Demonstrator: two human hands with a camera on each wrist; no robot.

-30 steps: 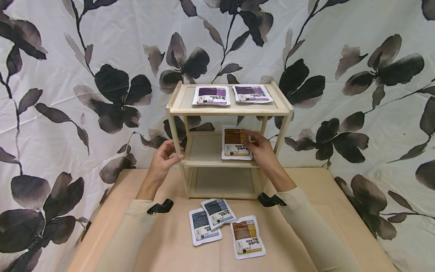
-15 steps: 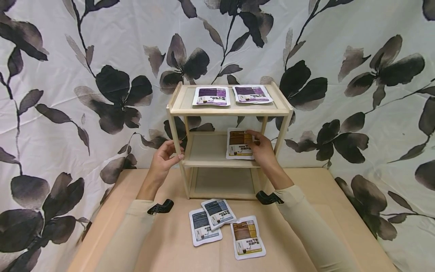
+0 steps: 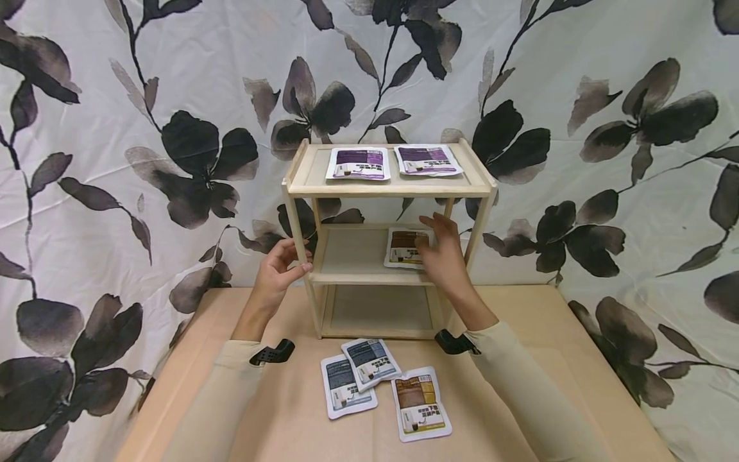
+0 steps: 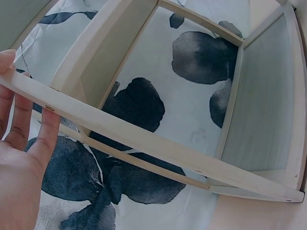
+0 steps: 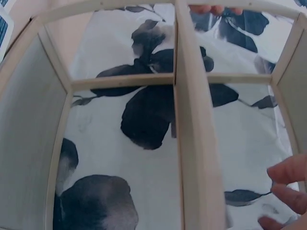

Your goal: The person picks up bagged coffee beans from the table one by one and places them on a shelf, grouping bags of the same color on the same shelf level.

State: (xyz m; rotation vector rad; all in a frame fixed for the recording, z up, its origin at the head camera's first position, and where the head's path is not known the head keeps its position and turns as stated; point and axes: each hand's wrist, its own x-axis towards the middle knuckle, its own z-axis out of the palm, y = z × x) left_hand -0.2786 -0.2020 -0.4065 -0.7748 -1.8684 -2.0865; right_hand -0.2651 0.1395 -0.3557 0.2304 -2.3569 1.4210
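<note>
Lowered flatter than before, one brown-and-white rectangular pouch [image 3: 401, 250] lies mid-level on the pale wooden rack [image 3: 358, 278]. Beside it, the right hand [image 3: 447, 256] has loosened; the left hand [image 3: 280, 266] grips the rack's left post.

Brown pouch [image 3: 400, 249], middle shelf [image 3: 349, 256]: right side is hidden behind the right hand [image 3: 447, 256]; whether the two touch cannot be told. Left hand [image 3: 277, 269]: fingers pass partly behind the rack post [image 3: 296, 224]; left wrist view cuts the palm. Lower blue pouch [image 3: 340, 388]: corner lies under upper blue pouch [image 3: 371, 364]. Front brown pouch [image 3: 421, 404]: smallest print is illegible.
</note>
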